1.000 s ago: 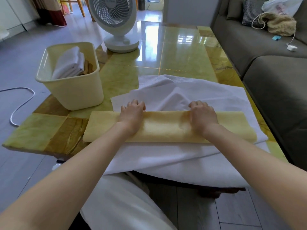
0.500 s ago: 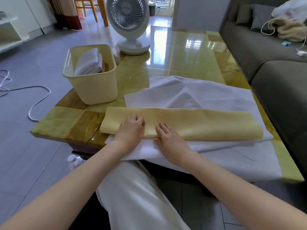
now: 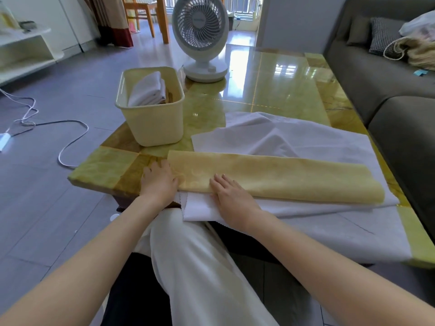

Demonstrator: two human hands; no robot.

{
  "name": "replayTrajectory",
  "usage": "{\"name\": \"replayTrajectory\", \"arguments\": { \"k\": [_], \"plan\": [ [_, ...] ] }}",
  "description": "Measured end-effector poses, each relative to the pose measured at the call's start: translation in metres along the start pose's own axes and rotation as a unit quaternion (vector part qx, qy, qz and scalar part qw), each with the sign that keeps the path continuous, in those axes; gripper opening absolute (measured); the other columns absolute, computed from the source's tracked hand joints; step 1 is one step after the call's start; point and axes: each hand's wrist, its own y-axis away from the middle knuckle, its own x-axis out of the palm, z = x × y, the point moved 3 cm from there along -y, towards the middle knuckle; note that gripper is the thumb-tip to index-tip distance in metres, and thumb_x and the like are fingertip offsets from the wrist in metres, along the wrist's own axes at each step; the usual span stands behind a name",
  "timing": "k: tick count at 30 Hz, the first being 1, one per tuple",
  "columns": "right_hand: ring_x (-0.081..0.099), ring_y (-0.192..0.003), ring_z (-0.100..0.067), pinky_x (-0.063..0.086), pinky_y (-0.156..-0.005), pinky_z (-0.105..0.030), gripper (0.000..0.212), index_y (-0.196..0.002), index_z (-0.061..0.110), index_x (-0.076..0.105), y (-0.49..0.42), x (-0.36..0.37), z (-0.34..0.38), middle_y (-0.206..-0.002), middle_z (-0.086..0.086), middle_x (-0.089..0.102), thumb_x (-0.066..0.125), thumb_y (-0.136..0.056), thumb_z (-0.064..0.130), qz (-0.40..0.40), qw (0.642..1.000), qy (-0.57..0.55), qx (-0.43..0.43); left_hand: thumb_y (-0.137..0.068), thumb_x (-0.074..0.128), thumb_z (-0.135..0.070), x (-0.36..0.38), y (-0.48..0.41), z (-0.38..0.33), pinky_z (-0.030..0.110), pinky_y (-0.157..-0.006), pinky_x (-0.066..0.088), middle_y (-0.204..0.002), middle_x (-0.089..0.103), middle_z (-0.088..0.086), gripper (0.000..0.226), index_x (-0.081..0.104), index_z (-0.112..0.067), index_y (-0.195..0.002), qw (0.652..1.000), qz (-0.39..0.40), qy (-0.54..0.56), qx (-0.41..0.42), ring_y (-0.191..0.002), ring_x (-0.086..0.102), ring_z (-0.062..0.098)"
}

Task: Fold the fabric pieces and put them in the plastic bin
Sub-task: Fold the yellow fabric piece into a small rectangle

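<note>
Glossy green table (image 3: 270,85) under bin (image 3: 155,123), fan (image 3: 202,34), white cloth (image 3: 306,142).

Bright daylight from windows (image 3: 244,5) at the far end. Strong white glare across the glossy tabletop (image 3: 266,74). Soft, faint shadows. Wide-angle bending at edges; slight softness overall, forearms stretched near corners.

The folded fabric strip (image 3: 270,177) is yellow with a faint tone-on-tone pattern. Under it the cloth (image 3: 306,142) is plain white. Beside it the plastic bin (image 3: 155,123) is cream, the table (image 3: 270,74) marbled yellow-green.
</note>
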Motion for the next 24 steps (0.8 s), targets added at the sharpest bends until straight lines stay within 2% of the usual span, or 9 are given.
{"name": "replayTrajectory", "arguments": {
  "k": [4, 8, 11, 13, 15, 16, 19, 21, 24],
  "plan": [
    [0.005, -0.147, -0.025, 0.008, -0.119, -0.041, 0.049, -0.150, 0.015, 0.012, -0.005, 0.006, 0.008, -0.159, -0.007, 0.007, 0.021, -0.103, 0.027, 0.016, 1.000, 0.002, 0.015, -0.095, 0.050, -0.035, -0.010, 0.001, -0.002, 0.035, -0.079, 0.043, -0.131, 0.038, 0.025, 0.059, 0.027, 0.004, -0.133, 0.998, 0.026, 0.030, -0.041, -0.108, 0.053, 0.035],
    [0.010, -0.145, -0.028, 0.014, -0.117, -0.045, 0.043, -0.146, 0.024, 0.023, -0.007, 0.004, 0.009, -0.157, -0.010, 0.013, 0.022, -0.103, 0.029, 0.020, 1.000, 0.004, 0.021, -0.093, 0.051, -0.040, -0.006, -0.008, 0.003, 0.033, -0.075, 0.041, -0.122, 0.052, 0.019, 0.058, 0.036, 0.005, -0.127, 0.996, 0.055, 0.047, -0.058, -0.106, 0.054, 0.031],
    [0.032, -0.131, -0.030, 0.032, -0.102, -0.040, 0.036, -0.135, 0.023, 0.042, -0.011, -0.002, 0.010, -0.142, -0.011, 0.036, 0.026, -0.103, 0.028, -0.015, 0.999, 0.017, 0.025, -0.092, 0.051, -0.043, -0.005, -0.011, 0.006, 0.032, -0.068, 0.041, -0.103, 0.058, 0.014, 0.049, 0.049, 0.002, -0.114, 0.992, 0.090, 0.053, -0.070, -0.090, 0.055, 0.027],
    [0.038, -0.126, -0.029, 0.035, -0.095, -0.037, 0.034, -0.127, 0.023, 0.050, -0.012, -0.005, 0.011, -0.134, -0.009, 0.043, 0.028, -0.102, 0.027, -0.026, 0.999, 0.017, 0.024, -0.091, 0.053, -0.038, -0.006, -0.011, 0.004, 0.030, -0.063, 0.039, -0.083, 0.054, 0.006, 0.036, 0.056, -0.003, -0.094, 0.992, 0.098, 0.058, -0.048, -0.080, 0.053, 0.024],
    [0.039, -0.126, -0.028, 0.036, -0.096, -0.037, 0.034, -0.125, 0.023, 0.054, -0.014, -0.006, 0.012, -0.135, -0.007, 0.045, 0.029, -0.102, 0.027, -0.027, 0.999, 0.012, 0.022, -0.089, 0.056, -0.031, -0.010, -0.010, 0.003, 0.028, -0.054, 0.033, -0.071, 0.047, 0.002, 0.027, 0.049, -0.009, -0.073, 0.993, 0.073, 0.089, -0.041, -0.070, 0.048, 0.020],
    [0.039, -0.126, -0.027, 0.036, -0.097, -0.038, 0.034, -0.125, 0.023, 0.054, -0.015, -0.007, 0.013, -0.136, -0.006, 0.045, 0.029, -0.102, 0.027, -0.027, 0.999, 0.008, 0.021, -0.088, 0.056, -0.026, -0.012, -0.009, 0.002, 0.027, -0.051, 0.030, -0.070, 0.045, 0.002, 0.027, 0.045, -0.011, -0.069, 0.991, 0.049, 0.117, -0.037, -0.066, 0.045, 0.018],
    [0.041, -0.123, -0.027, 0.037, -0.099, -0.038, 0.034, -0.123, 0.021, 0.057, -0.019, -0.009, 0.013, -0.136, -0.004, 0.044, 0.031, -0.101, 0.029, -0.028, 0.999, -0.034, 0.023, -0.087, 0.055, -0.019, -0.024, -0.002, -0.006, 0.027, -0.051, 0.031, -0.079, 0.051, 0.007, 0.015, 0.050, -0.007, -0.080, 0.978, -0.036, 0.204, -0.010, -0.070, 0.048, 0.021],
    [0.045, -0.119, -0.029, 0.039, -0.099, -0.039, 0.035, -0.120, 0.015, 0.059, -0.023, -0.015, 0.011, -0.131, -0.008, 0.048, 0.033, -0.101, 0.029, -0.041, 0.994, -0.094, 0.025, -0.088, 0.055, -0.019, -0.032, 0.004, -0.018, 0.028, -0.058, 0.033, -0.088, 0.051, 0.007, 0.013, 0.052, -0.006, -0.089, 0.965, -0.086, 0.249, 0.013, -0.079, 0.049, 0.022],
    [0.053, -0.108, -0.030, 0.038, -0.082, -0.030, 0.034, -0.113, 0.006, 0.059, -0.027, -0.034, 0.010, -0.115, -0.015, 0.058, 0.034, -0.101, 0.026, -0.107, 0.970, -0.218, 0.026, -0.088, 0.058, -0.017, -0.040, 0.015, -0.045, 0.017, -0.071, 0.031, -0.099, 0.042, 0.005, 0.017, 0.055, -0.005, -0.100, 0.944, -0.128, 0.297, 0.063, -0.084, 0.044, 0.017]
  ]
}}
